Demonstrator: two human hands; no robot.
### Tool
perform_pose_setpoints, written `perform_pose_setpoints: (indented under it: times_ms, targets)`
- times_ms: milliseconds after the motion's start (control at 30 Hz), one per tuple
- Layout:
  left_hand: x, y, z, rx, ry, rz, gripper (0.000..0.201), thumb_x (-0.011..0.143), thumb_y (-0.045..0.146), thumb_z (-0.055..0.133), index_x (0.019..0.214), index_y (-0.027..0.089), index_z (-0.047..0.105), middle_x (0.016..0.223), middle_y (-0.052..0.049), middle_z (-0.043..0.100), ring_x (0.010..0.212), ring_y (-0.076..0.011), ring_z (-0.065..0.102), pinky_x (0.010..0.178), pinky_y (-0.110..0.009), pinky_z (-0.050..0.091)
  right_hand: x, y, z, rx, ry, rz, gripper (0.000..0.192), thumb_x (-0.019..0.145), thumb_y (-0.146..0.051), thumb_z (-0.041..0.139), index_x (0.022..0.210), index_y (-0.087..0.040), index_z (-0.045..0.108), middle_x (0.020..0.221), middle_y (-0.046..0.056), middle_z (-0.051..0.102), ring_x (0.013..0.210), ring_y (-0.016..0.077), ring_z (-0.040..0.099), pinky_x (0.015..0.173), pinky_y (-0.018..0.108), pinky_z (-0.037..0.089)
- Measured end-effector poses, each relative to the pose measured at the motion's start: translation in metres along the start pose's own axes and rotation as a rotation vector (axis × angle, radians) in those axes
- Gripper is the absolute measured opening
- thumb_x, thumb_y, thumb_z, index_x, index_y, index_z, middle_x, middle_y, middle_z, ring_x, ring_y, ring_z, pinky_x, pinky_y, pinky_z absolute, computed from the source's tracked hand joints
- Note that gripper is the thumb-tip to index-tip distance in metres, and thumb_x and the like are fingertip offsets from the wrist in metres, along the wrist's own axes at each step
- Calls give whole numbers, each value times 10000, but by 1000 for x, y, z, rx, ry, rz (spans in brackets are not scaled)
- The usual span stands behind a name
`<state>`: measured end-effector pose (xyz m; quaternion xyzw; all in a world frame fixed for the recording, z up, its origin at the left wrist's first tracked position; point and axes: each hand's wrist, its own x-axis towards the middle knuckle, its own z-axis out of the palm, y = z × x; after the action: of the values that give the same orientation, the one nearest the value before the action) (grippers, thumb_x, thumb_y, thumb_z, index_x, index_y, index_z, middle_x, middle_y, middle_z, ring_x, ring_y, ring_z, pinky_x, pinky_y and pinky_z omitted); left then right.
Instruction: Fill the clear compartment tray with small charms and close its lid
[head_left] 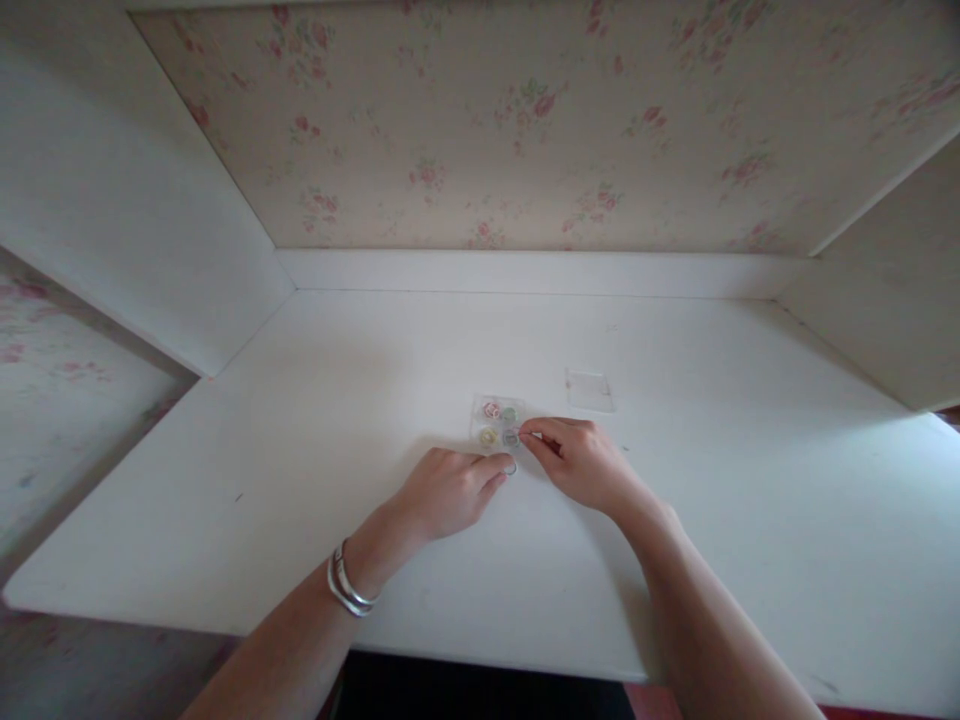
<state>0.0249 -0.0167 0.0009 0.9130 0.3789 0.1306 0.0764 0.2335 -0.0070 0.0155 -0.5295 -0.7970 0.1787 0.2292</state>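
A small clear plastic box [480, 412] lies on the white desk [375, 400], with coloured paper clips sorted in its compartments: pink, green, yellow and grey. My right hand [577, 462] pinches something small at the grey compartment, fingertips touching the box's near right corner. My left hand [446, 492] rests on the desk just below the box, its fingers curled, with a small clip [511, 469] lying at its fingertips. Whether the left fingers grip that clip I cannot tell. Silver bangles sit on my left wrist.
The box's clear lid [590, 390] lies flat on the desk behind and to the right. Floral wallpaper backs the desk nook, with white side panels left and right. The desk's front edge runs close to my forearms.
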Motion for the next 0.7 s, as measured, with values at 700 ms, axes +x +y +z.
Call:
perform_pose_setpoints:
  times_ms: [700]
  targets:
    - [6,9,3,73,-191,-57,251,944,271,331,961,187,567,761,-42,684,669,-200,651,564,-274,438,4,-1,1,44,217,69,213,874,-322,491,863,-234,685,621,-24,617,515,91,499,518,212,344]
